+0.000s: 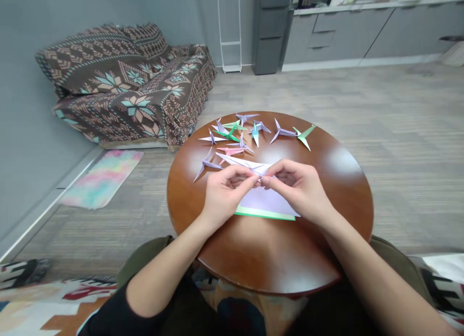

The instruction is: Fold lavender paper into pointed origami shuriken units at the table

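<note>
A partly folded pale lilac origami paper (241,162) is pinched between both hands above the round table, its long point reaching out to the left. My left hand (228,188) closes thumb and fingers on its near edge. Close beside it, my right hand (299,183) grips the same paper with thumb and fingertips; the two thumbs almost meet. Beneath the hands lies a stack of square paper (266,203), lilac on top with green edges showing below. Fingers cover part of the folded paper.
Several folded paper cranes, including a green crane (230,133), a pink crane (232,151) and a lilac crane (281,131), lie along the far side of the brown round table (337,191). A patterned sofa (145,84) stands at left, a grey fridge (271,31) and cabinets (337,34) behind.
</note>
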Demonstrator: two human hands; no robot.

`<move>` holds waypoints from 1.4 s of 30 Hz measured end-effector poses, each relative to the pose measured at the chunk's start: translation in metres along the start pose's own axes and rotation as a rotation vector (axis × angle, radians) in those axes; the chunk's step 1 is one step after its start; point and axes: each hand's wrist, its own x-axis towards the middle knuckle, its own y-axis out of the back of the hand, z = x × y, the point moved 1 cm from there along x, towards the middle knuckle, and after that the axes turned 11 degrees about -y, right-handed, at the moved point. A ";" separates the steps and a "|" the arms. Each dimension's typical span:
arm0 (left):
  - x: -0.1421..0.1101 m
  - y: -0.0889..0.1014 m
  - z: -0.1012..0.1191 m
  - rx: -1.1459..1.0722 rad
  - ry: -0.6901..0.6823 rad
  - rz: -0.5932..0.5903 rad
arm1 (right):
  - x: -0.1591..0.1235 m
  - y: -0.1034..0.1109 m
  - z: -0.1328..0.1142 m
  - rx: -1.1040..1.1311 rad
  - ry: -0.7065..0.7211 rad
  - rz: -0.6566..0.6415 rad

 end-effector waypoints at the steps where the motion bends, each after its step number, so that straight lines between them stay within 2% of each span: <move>1: 0.000 0.000 0.000 0.001 -0.003 0.005 | -0.001 -0.001 -0.001 0.023 -0.002 0.015; 6: -0.002 -0.002 0.000 -0.021 -0.030 0.024 | -0.002 -0.003 -0.001 0.084 0.004 0.061; 12: -0.003 -0.004 -0.003 -0.034 -0.148 0.030 | -0.003 -0.004 0.000 0.090 0.065 0.067; 19: -0.003 -0.005 -0.004 -0.041 -0.166 0.020 | -0.003 -0.005 0.000 0.105 0.103 0.079; 26: -0.003 -0.005 -0.003 0.020 -0.210 0.028 | -0.004 -0.006 0.000 0.088 0.048 0.084; 31: -0.005 -0.003 -0.007 0.196 -0.361 0.005 | -0.002 -0.007 -0.003 0.155 -0.005 0.080; 35: -0.006 -0.002 -0.015 0.182 -0.450 -0.056 | 0.000 -0.006 -0.004 0.190 -0.052 0.044; 39: -0.003 -0.002 -0.016 0.118 -0.374 -0.114 | 0.001 -0.004 -0.004 0.217 -0.061 -0.008; 42: -0.001 -0.002 -0.012 0.034 -0.284 -0.089 | 0.001 -0.004 -0.002 0.227 -0.064 -0.025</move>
